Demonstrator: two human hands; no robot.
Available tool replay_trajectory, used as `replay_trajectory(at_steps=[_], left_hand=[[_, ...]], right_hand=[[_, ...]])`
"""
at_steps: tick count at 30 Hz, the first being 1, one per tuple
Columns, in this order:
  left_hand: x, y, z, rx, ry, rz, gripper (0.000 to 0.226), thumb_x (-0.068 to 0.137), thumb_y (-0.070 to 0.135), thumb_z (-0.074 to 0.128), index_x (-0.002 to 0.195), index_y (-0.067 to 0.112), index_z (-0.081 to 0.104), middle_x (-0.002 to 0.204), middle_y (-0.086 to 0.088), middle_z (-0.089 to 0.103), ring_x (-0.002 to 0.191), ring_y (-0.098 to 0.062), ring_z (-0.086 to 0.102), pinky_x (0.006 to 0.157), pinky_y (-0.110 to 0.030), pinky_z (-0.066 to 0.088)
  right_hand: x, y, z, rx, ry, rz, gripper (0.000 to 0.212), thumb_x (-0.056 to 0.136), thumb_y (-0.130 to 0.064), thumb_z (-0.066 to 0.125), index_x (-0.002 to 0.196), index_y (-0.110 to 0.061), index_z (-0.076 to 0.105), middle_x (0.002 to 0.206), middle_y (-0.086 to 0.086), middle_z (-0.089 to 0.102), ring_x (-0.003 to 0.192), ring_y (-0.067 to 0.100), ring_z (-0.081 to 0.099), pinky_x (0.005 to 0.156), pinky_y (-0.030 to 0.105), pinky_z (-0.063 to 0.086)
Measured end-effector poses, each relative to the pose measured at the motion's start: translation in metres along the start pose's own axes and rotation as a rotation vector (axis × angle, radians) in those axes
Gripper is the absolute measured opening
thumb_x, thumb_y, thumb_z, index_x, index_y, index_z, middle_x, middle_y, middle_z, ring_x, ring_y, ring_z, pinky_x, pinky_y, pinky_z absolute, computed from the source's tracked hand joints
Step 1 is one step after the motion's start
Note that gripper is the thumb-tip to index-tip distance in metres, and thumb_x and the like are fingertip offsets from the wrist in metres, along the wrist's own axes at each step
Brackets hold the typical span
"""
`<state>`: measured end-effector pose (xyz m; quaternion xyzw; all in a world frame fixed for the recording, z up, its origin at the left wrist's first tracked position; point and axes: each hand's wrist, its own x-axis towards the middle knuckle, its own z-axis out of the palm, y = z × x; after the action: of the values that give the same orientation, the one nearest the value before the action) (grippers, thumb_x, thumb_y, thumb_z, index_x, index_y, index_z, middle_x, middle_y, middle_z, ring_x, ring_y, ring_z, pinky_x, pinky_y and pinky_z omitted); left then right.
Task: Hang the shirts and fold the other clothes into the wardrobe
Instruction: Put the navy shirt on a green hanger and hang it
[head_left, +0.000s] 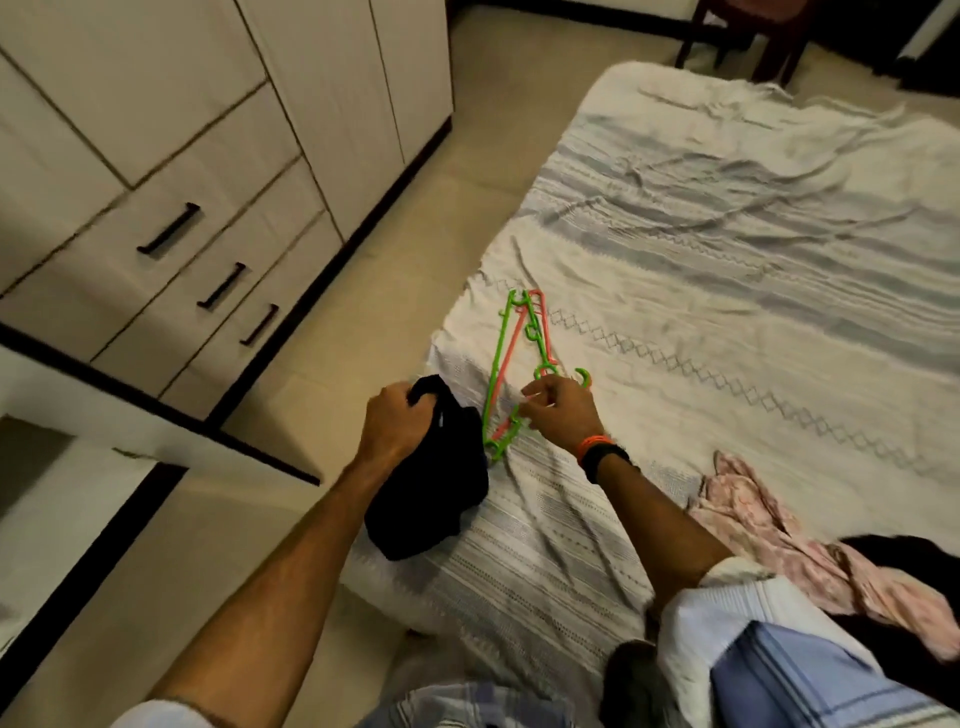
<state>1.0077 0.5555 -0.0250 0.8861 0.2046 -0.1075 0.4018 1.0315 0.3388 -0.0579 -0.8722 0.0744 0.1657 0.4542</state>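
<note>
Two plastic hangers (511, 364), green over pink, lie interlocked on the bed (727, 260); your right hand (558, 410) pinches the green one, your left hand (397, 421) clutches the black shirt (431, 499) at the bed's near-left edge. Risk: lifting drags both hangers.

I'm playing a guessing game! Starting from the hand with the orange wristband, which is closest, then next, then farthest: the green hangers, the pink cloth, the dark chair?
1. Green hangers: touching the right hand, on the bed's near corner.
2. Pink cloth: farther right on the bed.
3. Dark chair: across the room, beyond the bed.
</note>
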Motion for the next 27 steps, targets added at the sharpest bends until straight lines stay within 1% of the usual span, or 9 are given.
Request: replay_trajectory(at_steps=[3, 5, 7, 11, 14, 17, 19, 23, 27], left_hand=[[0.035, 0.002, 0.026, 0.021, -0.061, -0.033, 0.028, 0.092, 0.027, 0.058, 0.085, 0.001, 0.064, 0.086, -0.014, 0.066, 0.081, -0.029, 0.060, 0.067, -0.027, 0.038], [0.065, 0.002, 0.048, 0.062, -0.120, -0.043, 0.024, 0.092, 0.027, 0.058, 0.083, 0.005, 0.060, 0.084, -0.012, 0.062, 0.081, -0.028, 0.058, 0.067, -0.027, 0.037], [0.084, 0.001, 0.065, 0.095, -0.167, -0.030, 0.022, 0.091, 0.027, 0.059, 0.084, 0.006, 0.060, 0.083, -0.009, 0.059, 0.079, -0.026, 0.054, 0.067, -0.027, 0.036], [0.133, -0.007, 0.104, 0.110, -0.234, -0.045, 0.027, 0.089, 0.029, 0.059, 0.095, 0.004, 0.066, 0.090, -0.013, 0.066, 0.084, -0.030, 0.061, 0.070, -0.034, 0.047], [0.163, -0.012, 0.128, 0.121, -0.250, -0.071, 0.024, 0.089, 0.028, 0.059, 0.090, 0.004, 0.063, 0.087, -0.012, 0.063, 0.083, -0.030, 0.059, 0.067, -0.031, 0.040], [0.185, -0.016, 0.148, 0.121, -0.246, -0.089, 0.025, 0.090, 0.028, 0.059, 0.091, 0.003, 0.064, 0.087, -0.013, 0.064, 0.083, -0.030, 0.059, 0.067, -0.030, 0.040], [0.197, -0.018, 0.159, 0.121, -0.252, -0.097, 0.025, 0.090, 0.028, 0.059, 0.091, 0.003, 0.064, 0.087, -0.013, 0.064, 0.083, -0.030, 0.059, 0.067, -0.030, 0.040], [0.209, -0.022, 0.173, 0.112, -0.267, -0.127, 0.021, 0.092, 0.028, 0.059, 0.088, 0.008, 0.061, 0.085, -0.008, 0.062, 0.079, -0.025, 0.056, 0.066, -0.027, 0.037], [0.211, -0.025, 0.177, 0.109, -0.279, -0.148, 0.021, 0.091, 0.029, 0.060, 0.086, 0.009, 0.059, 0.082, -0.005, 0.060, 0.074, -0.020, 0.054, 0.062, -0.026, 0.036]], right_hand=[[0.025, 0.023, 0.009, -0.013, 0.048, 0.167, 0.012, 0.083, -0.018, 0.067, 0.082, -0.029, 0.062, 0.088, 0.001, 0.073, 0.085, 0.026, 0.070, 0.084, 0.041, 0.056], [0.049, 0.039, 0.019, -0.009, 0.082, 0.264, 0.010, 0.084, -0.020, 0.065, 0.086, -0.030, 0.062, 0.091, 0.003, 0.074, 0.090, 0.026, 0.069, 0.086, 0.038, 0.055], [0.067, 0.053, 0.029, -0.003, 0.090, 0.342, 0.007, 0.083, -0.021, 0.065, 0.089, -0.026, 0.065, 0.090, 0.006, 0.073, 0.093, 0.028, 0.067, 0.087, 0.039, 0.054], [0.115, 0.086, 0.052, 0.004, 0.144, 0.461, 0.020, 0.080, -0.020, 0.063, 0.098, -0.017, 0.069, 0.095, 0.010, 0.073, 0.095, 0.031, 0.066, 0.086, 0.040, 0.055], [0.146, 0.107, 0.065, 0.001, 0.186, 0.515, 0.025, 0.083, -0.023, 0.063, 0.106, -0.014, 0.068, 0.103, 0.012, 0.072, 0.101, 0.032, 0.064, 0.089, 0.039, 0.053], [0.170, 0.127, 0.080, 0.004, 0.208, 0.561, 0.029, 0.084, -0.028, 0.065, 0.107, -0.011, 0.067, 0.106, 0.016, 0.070, 0.103, 0.035, 0.062, 0.088, 0.042, 0.052], [0.187, 0.135, 0.089, 0.001, 0.239, 0.600, 0.033, 0.083, -0.035, 0.069, 0.105, -0.012, 0.066, 0.106, 0.014, 0.069, 0.102, 0.034, 0.062, 0.086, 0.041, 0.052], [0.209, 0.144, 0.107, -0.052, 0.263, 0.637, 0.036, 0.080, -0.050, 0.072, 0.090, -0.015, 0.065, 0.093, 0.008, 0.070, 0.091, 0.030, 0.064, 0.077, 0.038, 0.053], [0.216, 0.143, 0.107, -0.040, 0.317, 0.707, 0.025, 0.081, -0.040, 0.071, 0.081, -0.016, 0.064, 0.084, 0.003, 0.065, 0.080, 0.027, 0.060, 0.067, 0.032, 0.045]])
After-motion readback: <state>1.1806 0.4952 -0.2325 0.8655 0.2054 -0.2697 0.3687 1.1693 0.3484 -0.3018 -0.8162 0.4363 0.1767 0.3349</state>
